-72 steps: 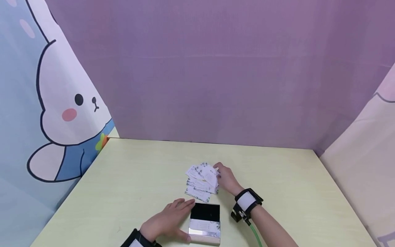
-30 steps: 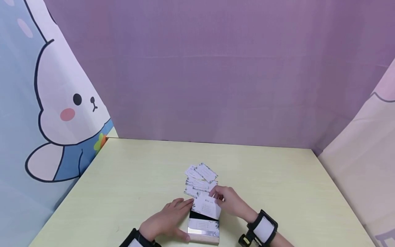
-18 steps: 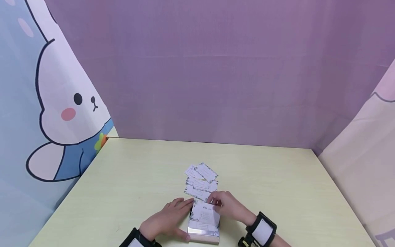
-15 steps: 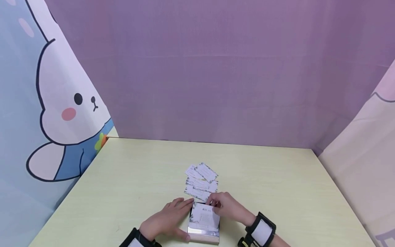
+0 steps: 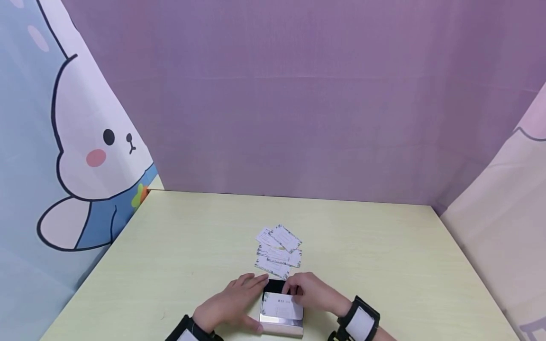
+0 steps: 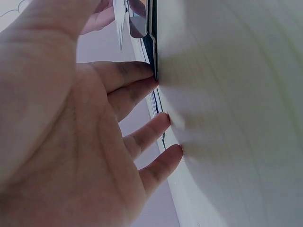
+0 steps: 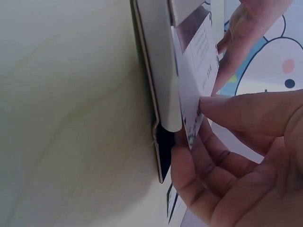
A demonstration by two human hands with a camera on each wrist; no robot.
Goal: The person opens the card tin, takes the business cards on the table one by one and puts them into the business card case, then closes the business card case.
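Observation:
A silver card case (image 5: pixel 282 323) lies open near the table's front edge, with its black inside (image 5: pixel 275 285) showing at the far end. My right hand (image 5: pixel 310 292) pinches a white printed card (image 5: pixel 279 307) by its far edge and holds it down on the case. The right wrist view shows thumb and fingers on that card (image 7: pixel 201 71), against the case (image 7: pixel 156 61). My left hand (image 5: pixel 228 305) lies flat beside the case's left side, its straight fingers (image 6: pixel 142 78) touching the case's edge (image 6: pixel 152 42). Several loose cards (image 5: pixel 278 251) are scattered just beyond the case.
The pale green table (image 5: pixel 384 265) stretches wide to both sides and back to a purple backdrop (image 5: pixel 298 118). A cartoon rabbit curtain (image 5: pixel 85 151) hangs at the left, and a pale curtain (image 5: pixel 503 227) at the right.
My right hand took a card from the loose pile, brought it toward me and lowered it onto the open case. The left hand stayed beside the case.

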